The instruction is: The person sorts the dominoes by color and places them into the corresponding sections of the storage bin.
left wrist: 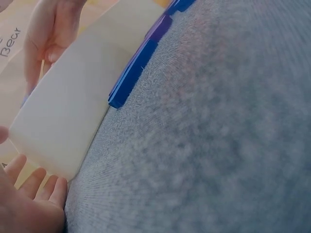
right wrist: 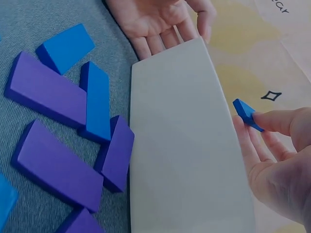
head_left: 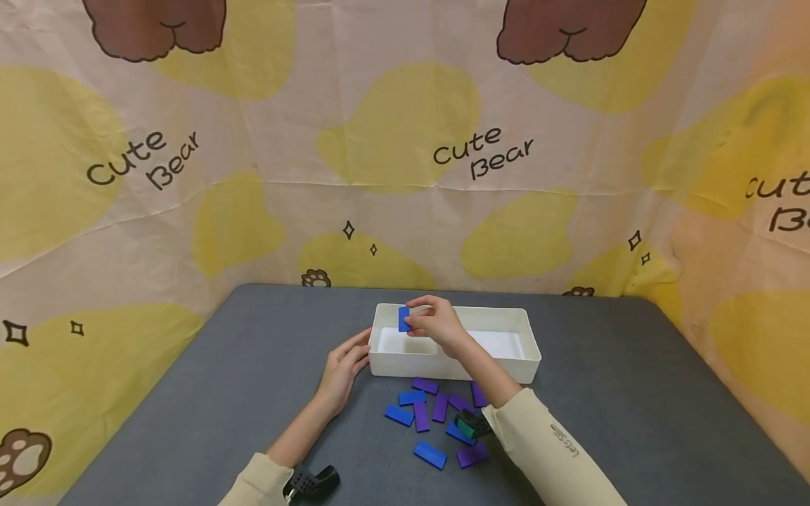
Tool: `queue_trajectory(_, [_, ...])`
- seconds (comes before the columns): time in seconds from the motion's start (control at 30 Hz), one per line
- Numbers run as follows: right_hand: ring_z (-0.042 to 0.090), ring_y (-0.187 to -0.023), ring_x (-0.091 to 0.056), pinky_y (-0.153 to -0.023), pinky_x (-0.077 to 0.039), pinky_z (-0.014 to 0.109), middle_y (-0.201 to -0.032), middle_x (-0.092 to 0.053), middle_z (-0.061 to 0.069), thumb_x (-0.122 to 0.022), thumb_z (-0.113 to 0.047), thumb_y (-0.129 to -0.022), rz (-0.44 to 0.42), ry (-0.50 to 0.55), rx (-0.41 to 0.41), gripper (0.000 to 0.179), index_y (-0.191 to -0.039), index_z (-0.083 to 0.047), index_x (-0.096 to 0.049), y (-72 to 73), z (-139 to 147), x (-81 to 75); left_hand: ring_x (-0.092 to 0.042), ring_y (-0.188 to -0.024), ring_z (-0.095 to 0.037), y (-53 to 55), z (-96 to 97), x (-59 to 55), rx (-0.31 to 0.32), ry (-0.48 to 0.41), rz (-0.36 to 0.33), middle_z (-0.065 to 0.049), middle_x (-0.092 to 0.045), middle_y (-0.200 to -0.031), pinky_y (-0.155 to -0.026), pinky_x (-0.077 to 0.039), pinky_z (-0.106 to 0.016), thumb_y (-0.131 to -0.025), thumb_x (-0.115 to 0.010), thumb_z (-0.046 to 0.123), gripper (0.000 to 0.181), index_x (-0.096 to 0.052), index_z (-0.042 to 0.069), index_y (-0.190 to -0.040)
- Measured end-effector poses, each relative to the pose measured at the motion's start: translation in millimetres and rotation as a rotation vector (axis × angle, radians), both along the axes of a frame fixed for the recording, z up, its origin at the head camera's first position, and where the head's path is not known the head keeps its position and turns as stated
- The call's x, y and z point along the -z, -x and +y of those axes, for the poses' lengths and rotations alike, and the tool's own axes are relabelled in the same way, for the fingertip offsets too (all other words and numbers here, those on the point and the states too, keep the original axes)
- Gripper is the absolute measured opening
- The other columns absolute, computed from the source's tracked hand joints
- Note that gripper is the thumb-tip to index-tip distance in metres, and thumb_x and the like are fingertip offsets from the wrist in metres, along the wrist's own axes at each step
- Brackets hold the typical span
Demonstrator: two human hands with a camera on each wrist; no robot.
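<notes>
Over box (head_left: 418,365), seemingly, right hand (head_left: 438,324) pinches block (head_left: 403,320).

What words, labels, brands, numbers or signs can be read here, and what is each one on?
"Cute Bear": on the backdrop, at left and again near the center of the head view.
"cut" over "B": same backdrop, far right, cut off by the picture's edge.
"Bear" and "ear": partial backdrop prints in the left and right wrist views, respectively.
"Let's Slim": right sleeve; small print, so probable reading.
No text visible on the white box or blocks.
</notes>
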State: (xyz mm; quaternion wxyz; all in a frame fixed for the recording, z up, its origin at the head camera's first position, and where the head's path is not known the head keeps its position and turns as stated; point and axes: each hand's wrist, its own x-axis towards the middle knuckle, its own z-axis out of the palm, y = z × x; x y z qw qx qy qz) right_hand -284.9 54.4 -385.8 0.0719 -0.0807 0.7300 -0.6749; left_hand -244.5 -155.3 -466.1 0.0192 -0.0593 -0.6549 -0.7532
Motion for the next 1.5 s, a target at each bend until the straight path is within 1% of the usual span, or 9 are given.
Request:
queue_trajectory(0.27, [0.016, -0.072, -0.071, -0.073, -0.065, 0.033, -0.108, -0.073, 0.033, -0.067, 0.009, -0.097, 0.002, 0.005, 0.025, 0.03, -0.125, 0.014, -0.063, 6.5, -12.1, 6.5, -0.048, -0.144, -0.033, -1.3, 0.3, -1.0, -0.002, 0.01, -0.002, -0.027, -0.048, -0.158, -0.105, -0.05, -0.025, -0.105, -0.05, 0.004, 0.048, -0.049, -0.01, -0.152])
queue_trajectory(0.4, [0.016, -0.07, -0.07, -0.073, -0.065, 0.033, -0.107, -0.073, 0.032, -0.067, 0.008, -0.097, -0.014, -0.001, 0.038, 0.029, -0.125, 0.014, -0.063, 8.5, -16.0, 8.4, -0.049, -0.143, -0.033, -2.3, 1.0, -1.6, -0.002, 0.002, 0.005, -0.027, -0.048, -0.158, -0.105, -0.05, -0.025, -0.104, -0.05, 0.004, 0.049, -0.049, -0.01, -0.151])
queue_trajectory(0.7, [0.016, -0.069, -0.069, -0.077, -0.065, 0.036, -0.099, -0.072, 0.024, -0.068, 0.01, -0.095, -0.055, 0.004, 0.065, 0.03, -0.125, 0.014, -0.063, 15.7, -26.7, 17.6, -0.047, -0.145, -0.036, -2.2, 0.6, -0.8, 0.008, -0.022, 0.014, -0.028, -0.048, -0.157, -0.104, -0.05, -0.024, -0.103, -0.051, 0.003, 0.05, -0.049, -0.011, -0.151])
queue_trajectory(0.8, [0.016, -0.068, -0.068, -0.079, -0.064, 0.039, -0.096, -0.07, 0.02, -0.068, 0.01, -0.095, -0.077, 0.016, 0.059, 0.03, -0.125, 0.015, -0.063, 17.3, -29.5, 18.9, -0.046, -0.145, -0.037, -2.0, 0.5, -0.6, 0.01, -0.023, 0.013, -0.028, -0.048, -0.158, -0.104, -0.05, -0.024, -0.103, -0.051, 0.003, 0.05, -0.049, -0.011, -0.151])
queue_trajectory(0.9, [0.015, -0.069, -0.068, -0.086, -0.062, 0.044, -0.096, -0.068, 0.016, -0.068, 0.008, -0.096, -0.106, 0.017, 0.047, 0.03, -0.125, 0.014, -0.063, 18.1, -32.4, 18.8, -0.046, -0.145, -0.037, -2.2, 0.2, -0.7, 0.009, -0.023, 0.011, -0.028, -0.048, -0.157, -0.104, -0.05, -0.024, -0.104, -0.051, 0.003, 0.049, -0.049, -0.011, -0.151])
queue_trajectory(1.07, [0.016, -0.073, -0.068, -0.093, -0.059, 0.05, -0.1, -0.067, 0.017, -0.067, 0.008, -0.097, -0.135, 0.019, 0.024, 0.031, -0.127, 0.014, -0.062, 19.5, -37.1, 18.2, -0.046, -0.146, -0.038, -2.7, 0.0, -1.1, 0.008, -0.022, 0.012, -0.028, -0.048, -0.157, -0.104, -0.051, -0.024, -0.104, -0.051, 0.004, 0.049, -0.049, -0.01, -0.151])
queue_trajectory(1.2, [0.017, -0.075, -0.067, -0.089, -0.061, 0.047, -0.102, -0.067, 0.018, -0.067, 0.009, -0.097, -0.142, 0.012, 0.019, 0.031, -0.127, 0.015, -0.064, 20.1, -40.1, 18.6, -0.046, -0.146, -0.038, -3.4, 0.5, -1.7, 0.009, -0.025, 0.014, -0.028, -0.048, -0.158, -0.104, -0.05, -0.024, -0.104, -0.051, 0.004, 0.05, -0.049, -0.01, -0.151])
queue_trajectory(1.37, [0.017, -0.074, -0.066, -0.076, -0.064, 0.034, -0.103, -0.067, 0.017, -0.068, 0.008, -0.096, -0.176, 0.007, 0.009, 0.032, -0.127, 0.015, -0.064, 20.6, -43.9, 19.6, -0.047, -0.144, -0.037, -3.5, 1.1, -1.3, 0.002, -0.033, 0.014, -0.029, -0.048, -0.157, -0.103, -0.051, -0.023, -0.103, -0.05, 0.003, 0.049, -0.049, -0.012, -0.15])
queue_trajectory(1.5, [0.018, -0.076, -0.066, -0.075, -0.064, 0.031, -0.104, -0.068, 0.018, -0.067, 0.008, -0.096, -0.214, 0.009, 0.012, 0.031, -0.127, 0.015, -0.064, 22.4, -46.3, 20.8, -0.047, -0.144, -0.036, -3.2, 0.9, -0.8, 0.003, -0.032, 0.017, -0.029, -0.048, -0.157, -0.102, -0.051, -0.022, -0.104, -0.051, 0.003, 0.049, -0.049, -0.012, -0.15])
